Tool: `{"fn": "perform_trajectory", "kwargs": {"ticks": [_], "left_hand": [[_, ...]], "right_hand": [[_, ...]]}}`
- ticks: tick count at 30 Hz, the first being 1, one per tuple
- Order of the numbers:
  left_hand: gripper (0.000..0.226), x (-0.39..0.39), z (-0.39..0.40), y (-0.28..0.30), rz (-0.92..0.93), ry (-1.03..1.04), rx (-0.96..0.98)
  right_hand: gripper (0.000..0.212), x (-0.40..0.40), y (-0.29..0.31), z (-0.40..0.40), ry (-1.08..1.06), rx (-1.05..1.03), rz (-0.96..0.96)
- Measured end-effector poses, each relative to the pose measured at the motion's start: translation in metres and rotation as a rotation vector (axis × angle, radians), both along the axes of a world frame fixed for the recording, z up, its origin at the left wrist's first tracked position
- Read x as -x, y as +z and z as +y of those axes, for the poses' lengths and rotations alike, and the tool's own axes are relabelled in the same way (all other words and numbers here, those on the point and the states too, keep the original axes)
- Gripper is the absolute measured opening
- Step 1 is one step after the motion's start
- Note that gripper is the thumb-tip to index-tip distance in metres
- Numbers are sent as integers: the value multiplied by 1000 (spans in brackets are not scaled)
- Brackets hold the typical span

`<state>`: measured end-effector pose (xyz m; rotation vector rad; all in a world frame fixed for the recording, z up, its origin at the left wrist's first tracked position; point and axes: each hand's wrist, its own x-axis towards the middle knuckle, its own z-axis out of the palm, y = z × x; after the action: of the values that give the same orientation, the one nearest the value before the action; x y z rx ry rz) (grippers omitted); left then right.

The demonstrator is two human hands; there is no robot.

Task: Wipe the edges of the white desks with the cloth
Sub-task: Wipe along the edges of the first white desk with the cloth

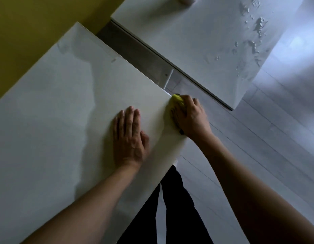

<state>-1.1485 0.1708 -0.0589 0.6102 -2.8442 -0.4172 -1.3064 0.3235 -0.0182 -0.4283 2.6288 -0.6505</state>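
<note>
A white desk (52, 110) fills the left and middle of the head view. My left hand (129, 136) lies flat on its top, fingers straight, a little in from the near right edge. My right hand (191, 117) grips a yellow cloth (178, 100) and holds it against that edge, just below the desk's corner. Most of the cloth is hidden under my fingers. A second white desk (193, 37) stands beyond a narrow gap, at the upper right.
The second desk's top carries a trail of water drops (255, 41) near its right side. A round object (186, 0) sits cut off at the top edge. Pale plank floor (258, 147) lies to the right. My dark trouser legs (172, 208) stand against the desk. A yellow wall (26, 20) is at the upper left.
</note>
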Motion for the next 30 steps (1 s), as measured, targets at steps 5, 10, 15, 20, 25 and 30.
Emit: {"fn": "perform_trajectory", "kwargs": {"ticks": [5,10,15,20,25,30], "left_hand": [[65,-4,2,0,-42,-9,-10],[67,-5,1,-1,-63,-4,-14],[66,-6,2,-1,-31,-20,4],[66,-5,1,-1,-31,-18,-17],[62,-1,0,-3,-37,-1,-24],[66,-4,3,-1,-51,-2,-37]], "right_hand": [[55,40,-4,-124,102,77,-12],[58,62,-7,-177,158,122,-44],[49,28,-9,-83,70,129,1],[47,-4,0,24,27,43,-40],[44,11,-2,-10,69,42,-4],[51,54,-5,-143,148,105,-2]]}}
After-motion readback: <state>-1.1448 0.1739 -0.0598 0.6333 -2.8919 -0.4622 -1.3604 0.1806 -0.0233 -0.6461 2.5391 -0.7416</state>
